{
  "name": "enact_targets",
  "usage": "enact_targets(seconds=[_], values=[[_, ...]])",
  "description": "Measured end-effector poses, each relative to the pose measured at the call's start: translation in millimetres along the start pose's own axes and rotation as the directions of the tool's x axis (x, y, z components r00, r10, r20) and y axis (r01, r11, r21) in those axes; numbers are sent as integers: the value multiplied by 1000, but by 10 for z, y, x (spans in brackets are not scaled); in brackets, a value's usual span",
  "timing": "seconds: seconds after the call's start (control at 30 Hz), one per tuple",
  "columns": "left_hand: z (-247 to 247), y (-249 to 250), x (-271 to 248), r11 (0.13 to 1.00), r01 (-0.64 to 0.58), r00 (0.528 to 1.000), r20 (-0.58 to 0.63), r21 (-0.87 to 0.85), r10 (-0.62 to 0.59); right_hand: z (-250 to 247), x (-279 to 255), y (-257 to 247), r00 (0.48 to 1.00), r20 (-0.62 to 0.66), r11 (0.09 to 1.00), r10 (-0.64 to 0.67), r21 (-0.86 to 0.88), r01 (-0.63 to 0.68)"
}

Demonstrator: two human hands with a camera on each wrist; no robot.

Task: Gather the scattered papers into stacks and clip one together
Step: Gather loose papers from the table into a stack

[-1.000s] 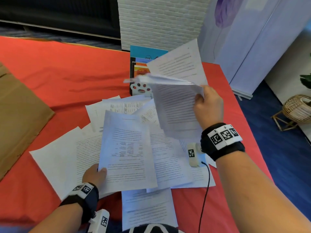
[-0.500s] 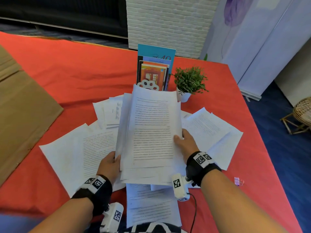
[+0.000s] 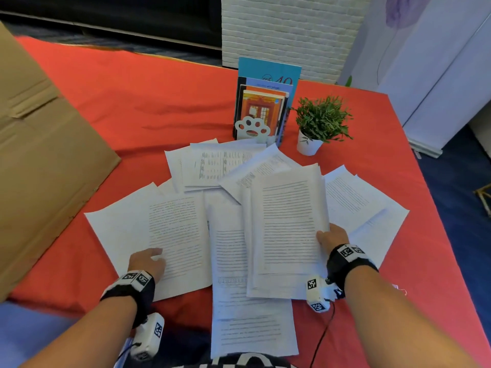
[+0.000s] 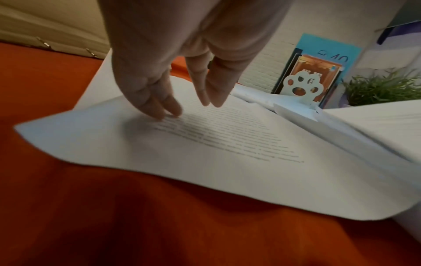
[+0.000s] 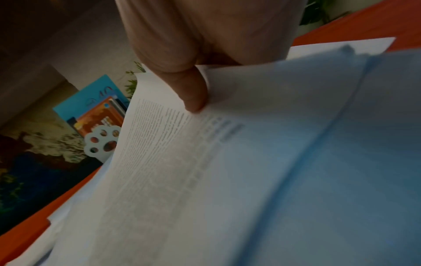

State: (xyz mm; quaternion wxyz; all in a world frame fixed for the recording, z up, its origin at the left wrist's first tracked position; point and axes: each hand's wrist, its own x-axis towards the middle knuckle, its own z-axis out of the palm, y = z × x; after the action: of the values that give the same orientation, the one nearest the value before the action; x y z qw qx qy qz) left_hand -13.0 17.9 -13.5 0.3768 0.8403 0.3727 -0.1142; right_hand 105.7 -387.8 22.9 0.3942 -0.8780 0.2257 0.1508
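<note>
White printed papers lie scattered over the red tablecloth (image 3: 132, 102). My right hand (image 3: 330, 236) grips a gathered stack of papers (image 3: 287, 221) at its right edge, thumb (image 5: 193, 93) on the top sheet and the other fingers hidden beneath. The stack lies low over other sheets. My left hand (image 3: 148, 261) is over a single sheet (image 3: 172, 235) at the left, its straight fingertips (image 4: 164, 111) touching the print. More sheets lie at the back (image 3: 220, 166), at the right (image 3: 356, 197) and at the near edge (image 3: 249, 328).
A large cardboard box (image 3: 39, 155) fills the left side. Books (image 3: 263, 107) stand behind a white paw-shaped bookend (image 3: 252, 128), with a small potted plant (image 3: 321, 123) beside them. The table's right edge drops to blue floor (image 3: 451, 195).
My left hand has let go of the stack and moved left onto the single sheet. My right hand has carried the stack to the right and lower.
</note>
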Motion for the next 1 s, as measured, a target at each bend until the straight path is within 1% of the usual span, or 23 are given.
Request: enact_targets(seconds=[0.07,0.13,0.2,0.27,0.33,0.37,0.43,0.47,0.5,0.57,0.6,0.63,0.7,0.73,0.77,0.83,0.87,0.9,1.0], values=[[28,13,-2,999,-10,1000,3,34,10,74,3,50,999,-24,992,27,-126,-29],[48,18,10,1000,12,999,-34,18,-12,150,-17,93,998,-42,971,54,-231,-62],[35,-3,16,997,70,992,-109,24,-67,241,-21,153,999,4,971,43,-237,-41],[7,-43,-2,989,135,980,-157,59,-124,309,-41,181,999,45,977,-3,-213,13],[5,-70,-28,986,158,978,-150,60,-148,322,-61,163,997,13,984,-74,-162,75],[3,-76,-33,987,153,980,-134,44,-145,297,-72,131,994,-10,988,-110,-110,109],[-9,-76,-31,994,111,988,-112,-1,-110,203,-112,42,988,-47,987,-147,53,149],[-20,-85,-19,997,73,989,-129,-29,-76,144,-145,-9,985,-65,979,-160,119,167],[-33,-89,-13,998,28,985,-170,-50,-36,98,-167,-54,980,-87,966,-180,172,192],[-56,-118,-1,992,-34,958,-287,-120,-2,43,-187,-125,968,-129,933,-216,265,243],[-78,-134,0,986,-39,942,-336,-162,-18,43,-194,-156,964,-142,914,-225,313,259],[-101,-159,9,976,-12,930,-360,-219,-69,58,-209,-179,962,-143,896,-233,354,270],[-160,-224,39,939,74,918,-345,-335,-195,137,-217,-173,967,-106,899,-232,355,255],[-179,-253,46,929,122,916,-321,-350,-241,199,-244,-157,975,-62,917,-216,329,224],[-197,-280,54,936,186,910,-306,-299,-279,283,-263,-112,981,-4,936,-193,299,185],[-222,-328,47,943,306,900,-285,-130,-331,461,-357,-3,985,101,967,-143,228,117],[-227,-336,44,939,333,897,-277,-87,-344,541,-410,53,984,134,978,-121,186,95],[-224,-335,25,940,333,904,-258,-72,-340,612,-452,120,982,156,985,-105,153,81],[-227,-366,37,952,287,930,-206,-111,-304,727,-560,258,977,206,996,-54,87,37]])
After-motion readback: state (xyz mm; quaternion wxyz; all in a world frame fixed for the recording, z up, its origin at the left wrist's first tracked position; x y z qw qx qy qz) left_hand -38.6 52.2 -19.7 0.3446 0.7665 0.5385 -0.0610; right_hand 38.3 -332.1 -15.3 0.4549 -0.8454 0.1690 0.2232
